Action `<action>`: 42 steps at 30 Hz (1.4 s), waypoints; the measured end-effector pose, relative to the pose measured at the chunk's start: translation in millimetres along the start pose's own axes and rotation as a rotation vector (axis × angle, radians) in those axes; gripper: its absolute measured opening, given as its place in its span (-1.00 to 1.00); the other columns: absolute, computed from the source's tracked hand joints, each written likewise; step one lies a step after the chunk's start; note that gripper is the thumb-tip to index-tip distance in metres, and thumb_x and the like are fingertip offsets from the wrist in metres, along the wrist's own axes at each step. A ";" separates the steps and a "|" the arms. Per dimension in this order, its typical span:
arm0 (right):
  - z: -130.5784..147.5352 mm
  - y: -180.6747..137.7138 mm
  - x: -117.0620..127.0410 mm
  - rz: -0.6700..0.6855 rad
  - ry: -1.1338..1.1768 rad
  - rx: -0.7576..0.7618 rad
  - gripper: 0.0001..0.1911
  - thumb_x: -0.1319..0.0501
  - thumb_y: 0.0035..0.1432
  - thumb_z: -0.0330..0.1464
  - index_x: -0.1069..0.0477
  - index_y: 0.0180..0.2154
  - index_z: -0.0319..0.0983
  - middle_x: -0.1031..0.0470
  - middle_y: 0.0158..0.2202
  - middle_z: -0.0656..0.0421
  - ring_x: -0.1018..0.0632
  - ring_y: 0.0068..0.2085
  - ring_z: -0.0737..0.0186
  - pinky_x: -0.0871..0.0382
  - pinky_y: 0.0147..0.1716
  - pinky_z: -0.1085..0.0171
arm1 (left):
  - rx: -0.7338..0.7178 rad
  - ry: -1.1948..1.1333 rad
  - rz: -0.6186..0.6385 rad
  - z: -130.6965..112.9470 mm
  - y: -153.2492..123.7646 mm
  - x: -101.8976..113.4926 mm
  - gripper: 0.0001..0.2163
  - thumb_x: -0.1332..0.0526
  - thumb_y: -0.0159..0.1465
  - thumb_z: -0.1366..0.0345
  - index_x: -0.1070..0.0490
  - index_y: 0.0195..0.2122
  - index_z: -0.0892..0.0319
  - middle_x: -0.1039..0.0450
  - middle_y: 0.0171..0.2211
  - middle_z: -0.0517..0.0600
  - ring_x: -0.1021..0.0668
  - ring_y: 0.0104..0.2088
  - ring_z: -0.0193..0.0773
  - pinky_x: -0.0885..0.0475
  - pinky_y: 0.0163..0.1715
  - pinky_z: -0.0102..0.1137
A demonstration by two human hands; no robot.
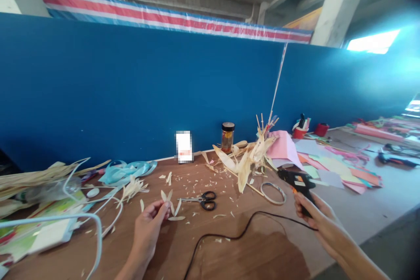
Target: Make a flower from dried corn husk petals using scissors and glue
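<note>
My left hand (149, 223) is pinched on a small flower made of pale corn-husk petals (170, 203), held low over the brown table (249, 249). My right hand (311, 212) grips a black hot glue gun (297, 180) with an orange trigger, its nozzle pointing left. The gun's black cord (229, 236) trails across the table toward me. Black-handled scissors (205, 200) lie just right of the flower. A heap of dried corn husks (247, 157) lies behind the scissors.
Husk scraps litter the table. A roll of tape (273, 192) lies by the glue gun. A dark-lidded jar (227, 137) stands at the blue partition. Light blue ribbon (126, 170), white cables and papers crowd the left; coloured paper sheets (331, 168) cover the right.
</note>
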State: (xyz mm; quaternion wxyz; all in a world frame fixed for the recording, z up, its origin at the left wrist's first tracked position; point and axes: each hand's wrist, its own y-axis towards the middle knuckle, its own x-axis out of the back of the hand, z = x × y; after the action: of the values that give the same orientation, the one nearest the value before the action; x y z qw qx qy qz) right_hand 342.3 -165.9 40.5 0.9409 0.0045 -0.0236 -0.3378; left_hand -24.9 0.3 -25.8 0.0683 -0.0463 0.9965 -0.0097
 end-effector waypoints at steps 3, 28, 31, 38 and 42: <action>8.2 -10.1 -10.6 0.140 0.101 -0.019 -0.69 -0.23 -0.07 -0.13 -0.34 -0.35 -0.20 -0.35 -0.47 0.23 -0.38 -0.44 0.32 -0.31 -0.49 0.38 | 0.001 -0.006 0.003 0.3 0.1 -0.5 -0.68 -0.35 -0.13 0.18 -0.43 -0.38 0.25 -0.48 -0.54 -0.07 -0.44 -0.54 -0.40 -0.37 -0.49 -0.52; 3.7 -29.5 -208.8 0.872 0.256 -0.074 -0.67 -0.07 0.12 -0.14 -0.23 -0.19 -0.24 -0.32 -0.46 0.24 -0.34 -0.48 0.38 -0.20 -0.48 0.39 | 0.006 -0.159 0.127 -9.8 -9.5 -7.6 -0.75 -0.27 0.00 0.26 -0.41 -0.32 0.29 -0.36 -0.61 -0.11 -0.34 -0.61 -0.45 -0.24 -0.59 -0.54; -12.9 -28.8 -215.7 0.845 0.250 -0.081 -0.64 -0.09 0.09 -0.11 -0.22 -0.19 -0.24 -0.32 -0.47 0.24 -0.34 -0.49 0.38 -0.21 -0.49 0.38 | 0.017 -0.176 0.130 -10.5 -10.4 -9.4 -0.72 -0.28 -0.01 0.25 -0.42 -0.28 0.28 -0.38 -0.60 -0.11 -0.35 -0.61 -0.46 -0.24 -0.58 -0.54; -36.6 -37.7 -216.2 0.852 0.184 0.031 -0.59 -0.07 0.08 -0.09 -0.21 -0.15 -0.25 -0.22 -0.57 0.30 -0.26 -0.56 0.39 -0.16 -0.56 0.39 | 0.111 -0.182 0.127 -8.2 -15.5 -15.1 -0.76 -0.33 -0.09 0.22 -0.47 -0.44 0.26 -0.46 -0.54 -0.03 -0.43 -0.55 -0.39 -0.31 -0.51 -0.51; -39.2 -40.9 -213.2 0.877 0.080 0.110 -0.62 -0.04 0.12 -0.11 -0.23 -0.18 -0.28 -0.24 -0.55 0.25 -0.28 -0.52 0.35 -0.20 -0.50 0.35 | 0.146 -0.202 0.150 -11.1 -16.2 -14.9 -0.78 -0.33 -0.07 0.24 -0.47 -0.43 0.25 -0.43 -0.55 -0.05 -0.40 -0.56 -0.42 -0.29 -0.54 -0.54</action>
State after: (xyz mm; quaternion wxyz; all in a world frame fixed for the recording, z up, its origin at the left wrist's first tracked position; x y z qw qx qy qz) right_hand 153.9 -62.2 -8.4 0.9938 0.0572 -0.0047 0.0957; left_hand -10.3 -14.3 -12.4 0.1721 0.0325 0.9819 -0.0721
